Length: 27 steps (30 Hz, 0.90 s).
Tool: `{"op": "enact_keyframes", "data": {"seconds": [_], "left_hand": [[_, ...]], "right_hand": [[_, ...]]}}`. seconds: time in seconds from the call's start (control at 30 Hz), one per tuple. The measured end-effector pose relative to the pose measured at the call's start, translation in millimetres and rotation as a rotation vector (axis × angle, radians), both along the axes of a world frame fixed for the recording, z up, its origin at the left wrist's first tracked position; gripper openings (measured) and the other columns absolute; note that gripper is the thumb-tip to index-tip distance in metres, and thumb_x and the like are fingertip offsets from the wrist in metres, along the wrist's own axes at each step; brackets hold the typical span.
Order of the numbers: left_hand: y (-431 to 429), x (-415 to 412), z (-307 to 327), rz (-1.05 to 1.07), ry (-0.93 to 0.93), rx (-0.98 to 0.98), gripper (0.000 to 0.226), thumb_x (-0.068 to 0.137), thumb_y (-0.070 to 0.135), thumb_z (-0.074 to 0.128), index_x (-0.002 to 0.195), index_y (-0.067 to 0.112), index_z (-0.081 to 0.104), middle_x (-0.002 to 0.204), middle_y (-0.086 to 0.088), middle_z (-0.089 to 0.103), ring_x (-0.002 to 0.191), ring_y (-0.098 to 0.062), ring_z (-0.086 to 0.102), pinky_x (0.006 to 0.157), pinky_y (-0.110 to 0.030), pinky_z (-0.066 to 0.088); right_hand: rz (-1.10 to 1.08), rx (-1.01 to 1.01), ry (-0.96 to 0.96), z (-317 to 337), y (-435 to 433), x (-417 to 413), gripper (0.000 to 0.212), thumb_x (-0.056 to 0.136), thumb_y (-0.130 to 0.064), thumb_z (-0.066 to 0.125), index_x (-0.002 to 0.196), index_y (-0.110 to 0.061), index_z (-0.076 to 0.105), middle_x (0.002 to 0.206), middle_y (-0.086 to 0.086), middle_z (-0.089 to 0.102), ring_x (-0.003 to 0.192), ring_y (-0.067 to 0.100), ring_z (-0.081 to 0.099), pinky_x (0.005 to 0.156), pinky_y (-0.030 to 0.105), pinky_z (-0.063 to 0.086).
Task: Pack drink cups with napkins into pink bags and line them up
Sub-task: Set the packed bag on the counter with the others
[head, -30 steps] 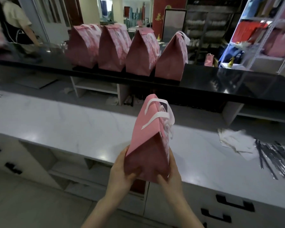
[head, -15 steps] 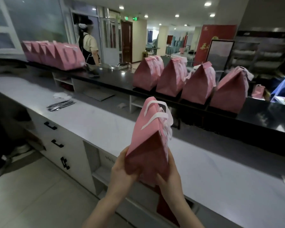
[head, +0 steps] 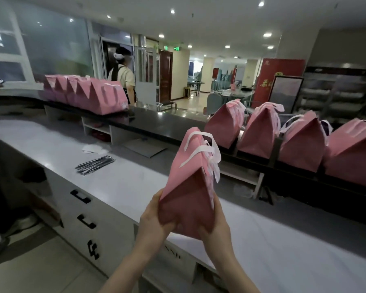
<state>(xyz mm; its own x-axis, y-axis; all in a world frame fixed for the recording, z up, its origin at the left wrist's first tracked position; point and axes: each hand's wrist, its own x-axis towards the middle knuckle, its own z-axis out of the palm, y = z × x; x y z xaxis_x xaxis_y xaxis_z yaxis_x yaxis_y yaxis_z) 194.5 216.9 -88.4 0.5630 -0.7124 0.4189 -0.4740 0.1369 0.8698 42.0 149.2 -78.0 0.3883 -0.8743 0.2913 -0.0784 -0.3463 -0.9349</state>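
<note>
I hold a closed pink bag (head: 190,180) with white ribbon handles upright in front of me, above the white counter's edge. My left hand (head: 154,220) grips its lower left corner and my right hand (head: 217,227) grips its lower right side. Several filled pink bags (head: 260,130) stand in a row on the raised black counter (head: 169,123) at the right. Another row of pink bags (head: 87,94) stands farther along the same black counter at the left. The bag's contents are hidden.
The white marble counter (head: 125,182) runs diagonally below, with drawers under it. On it lie a bundle of dark wrapped straws (head: 94,164) and white napkins (head: 93,149). A person (head: 124,79) stands behind the black counter near a doorway.
My view has turned to the left, so the row of bags on the black counter has slid right and a second row has appeared at the left. The bag stays in both hands.
</note>
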Motion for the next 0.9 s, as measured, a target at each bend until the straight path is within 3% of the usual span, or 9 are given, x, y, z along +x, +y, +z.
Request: {"op": "enact_keyframes", "data": {"seconds": [0.23, 0.4, 0.6, 0.7, 0.77, 0.83, 0.9], "left_hand": [[-46, 75, 8, -0.038, 0.01, 0.022, 0.081, 0.063, 0.015, 0.08, 0.118, 0.06, 0.042, 0.104, 0.02, 0.064, 0.095, 0.004, 0.06, 0.072, -0.013, 0.052], [-92, 118, 12, -0.024, 0.006, 0.028, 0.081, 0.066, 0.013, 0.081, 0.116, 0.062, 0.041, 0.105, 0.019, 0.063, 0.095, 0.004, 0.059, 0.07, -0.006, 0.047], [-168, 173, 29, 0.005, 0.0, 0.021, 0.082, 0.066, 0.011, 0.082, 0.117, 0.061, 0.042, 0.108, 0.015, 0.064, 0.098, -0.001, 0.061, 0.075, -0.014, 0.047], [-212, 192, 40, 0.004, 0.01, 0.037, 0.079, 0.065, 0.009, 0.08, 0.116, 0.058, 0.045, 0.106, 0.016, 0.065, 0.094, 0.003, 0.061, 0.066, -0.006, 0.045], [-241, 205, 47, -0.006, 0.011, 0.037, 0.078, 0.064, 0.005, 0.08, 0.117, 0.053, 0.047, 0.104, 0.015, 0.066, 0.089, 0.011, 0.059, 0.061, -0.001, 0.043], [-267, 217, 52, -0.012, 0.009, 0.04, 0.079, 0.064, 0.006, 0.08, 0.118, 0.053, 0.047, 0.102, 0.017, 0.065, 0.086, 0.017, 0.057, 0.059, 0.002, 0.04], [-290, 227, 56, -0.021, 0.009, 0.054, 0.079, 0.064, 0.01, 0.081, 0.119, 0.055, 0.046, 0.102, 0.018, 0.065, 0.087, 0.015, 0.058, 0.06, 0.002, 0.04]], "right_hand": [[-0.029, -0.012, 0.024, 8, -43, 73, 0.083, 0.077, -0.01, 0.062, 0.145, -0.046, 0.029, 0.131, -0.007, 0.057, 0.116, 0.012, 0.057, 0.094, 0.043, 0.053], [-0.031, -0.012, 0.018, 11, -91, 120, 0.078, 0.076, -0.03, 0.064, 0.141, -0.053, 0.028, 0.128, -0.013, 0.059, 0.111, 0.005, 0.058, 0.089, 0.03, 0.054], [0.004, -0.037, -0.026, 17, -174, 180, 0.084, 0.082, -0.01, 0.062, 0.143, -0.054, 0.025, 0.129, -0.009, 0.056, 0.115, 0.009, 0.056, 0.094, 0.033, 0.052], [-0.011, -0.053, -0.028, 26, -217, 200, 0.083, 0.081, -0.014, 0.061, 0.145, -0.051, 0.024, 0.132, -0.009, 0.053, 0.118, 0.009, 0.054, 0.095, 0.027, 0.05], [-0.024, -0.072, -0.034, 32, -244, 210, 0.084, 0.076, -0.017, 0.059, 0.146, -0.047, 0.025, 0.134, -0.007, 0.053, 0.119, 0.01, 0.053, 0.098, 0.032, 0.049], [-0.035, -0.081, -0.032, 37, -270, 220, 0.086, 0.076, -0.011, 0.06, 0.146, -0.046, 0.024, 0.134, -0.005, 0.053, 0.12, 0.011, 0.053, 0.099, 0.036, 0.048], [-0.061, -0.089, -0.029, 39, -290, 230, 0.088, 0.079, -0.004, 0.063, 0.146, -0.048, 0.024, 0.133, -0.006, 0.053, 0.119, 0.008, 0.053, 0.098, 0.03, 0.048]]}}
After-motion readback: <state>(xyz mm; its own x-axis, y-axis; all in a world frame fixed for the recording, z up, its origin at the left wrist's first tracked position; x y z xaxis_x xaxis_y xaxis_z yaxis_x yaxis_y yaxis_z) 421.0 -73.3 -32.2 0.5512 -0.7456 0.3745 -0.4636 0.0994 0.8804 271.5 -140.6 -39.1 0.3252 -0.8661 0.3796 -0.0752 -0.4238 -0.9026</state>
